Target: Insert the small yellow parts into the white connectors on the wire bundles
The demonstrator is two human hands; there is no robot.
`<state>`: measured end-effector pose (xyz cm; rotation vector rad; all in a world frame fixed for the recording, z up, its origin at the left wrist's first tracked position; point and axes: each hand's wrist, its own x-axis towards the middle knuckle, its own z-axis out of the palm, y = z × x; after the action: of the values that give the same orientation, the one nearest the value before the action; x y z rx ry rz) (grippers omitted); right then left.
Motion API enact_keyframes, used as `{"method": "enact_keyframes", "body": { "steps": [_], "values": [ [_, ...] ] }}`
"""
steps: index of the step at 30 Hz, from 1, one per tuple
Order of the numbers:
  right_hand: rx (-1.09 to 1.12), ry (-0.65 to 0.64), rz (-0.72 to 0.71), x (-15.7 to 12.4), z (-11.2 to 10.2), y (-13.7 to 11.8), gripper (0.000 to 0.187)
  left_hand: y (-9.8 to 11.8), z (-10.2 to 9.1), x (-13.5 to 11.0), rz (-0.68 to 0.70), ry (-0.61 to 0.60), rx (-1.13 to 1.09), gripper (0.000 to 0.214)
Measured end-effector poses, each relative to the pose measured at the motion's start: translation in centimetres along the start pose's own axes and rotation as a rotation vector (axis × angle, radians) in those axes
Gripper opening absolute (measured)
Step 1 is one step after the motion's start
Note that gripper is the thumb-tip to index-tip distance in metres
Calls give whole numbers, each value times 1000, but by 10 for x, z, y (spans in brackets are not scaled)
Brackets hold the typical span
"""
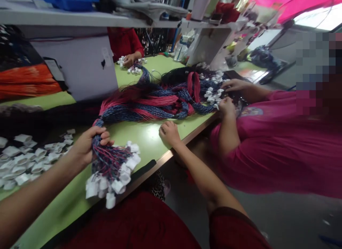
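Observation:
My left hand (92,143) is closed around a bundle of twisted blue-and-red wires (107,154). White plastic connectors (124,174) fan out from the bundle's near end, over the table's front edge. Beyond my fist, the long wire bundle (149,104) stretches right across the table in blue, pink-red and black strands. My right hand (169,133) rests on the green tabletop (141,135) near the front edge, just in front of those wires. Its fingers are curled in, and whatever may be inside them is hidden.
Many loose white connectors (24,163) lie at the left. To the right, a co-worker's hands (227,104) handle connectors at the bundle's far end. Across the table, another person's hand (130,59) is on more connectors. A shelf (80,19) hangs over the table; orange wires (29,79) sit left.

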<state>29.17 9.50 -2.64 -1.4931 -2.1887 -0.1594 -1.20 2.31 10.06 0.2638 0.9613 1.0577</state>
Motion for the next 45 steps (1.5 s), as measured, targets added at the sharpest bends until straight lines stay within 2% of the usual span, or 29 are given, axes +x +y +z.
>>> {"method": "enact_keyframes", "body": {
  "steps": [3, 6, 12, 19, 26, 31, 33, 36, 42, 45],
  "values": [
    [23, 21, -11, 1, -1, 2, 10, -11, 26, 0, -62, -204, -363, 21],
    [56, 38, -20, 3, 0, 5, 15, -24, 36, 11, -38, -280, -570, 24],
    [74, 32, 0, 4, 5, 8, 13, -40, 26, 39, 31, -299, -602, 25],
    [32, -32, 54, 3, 1, 2, 14, -47, 28, 53, -36, -403, -706, 29],
    [-8, -89, 82, 2, -1, -1, 14, -61, 9, 82, -61, -372, -738, 20],
    [-53, -139, 112, 1, -2, -5, 13, -59, -5, 92, -70, -395, -700, 35],
    [-67, -158, 119, 0, -3, -5, 13, -59, -8, 96, -64, -400, -647, 34],
    [-78, -178, 125, 0, -4, -5, 13, -60, -9, 101, -35, -388, -579, 27],
    [-86, -161, 138, -2, -2, -2, 11, -58, -2, 101, 9, -271, -483, 19],
    [-92, -156, 141, -1, -1, -1, 11, -58, -2, 105, 19, -264, -461, 13]
  ]
}}
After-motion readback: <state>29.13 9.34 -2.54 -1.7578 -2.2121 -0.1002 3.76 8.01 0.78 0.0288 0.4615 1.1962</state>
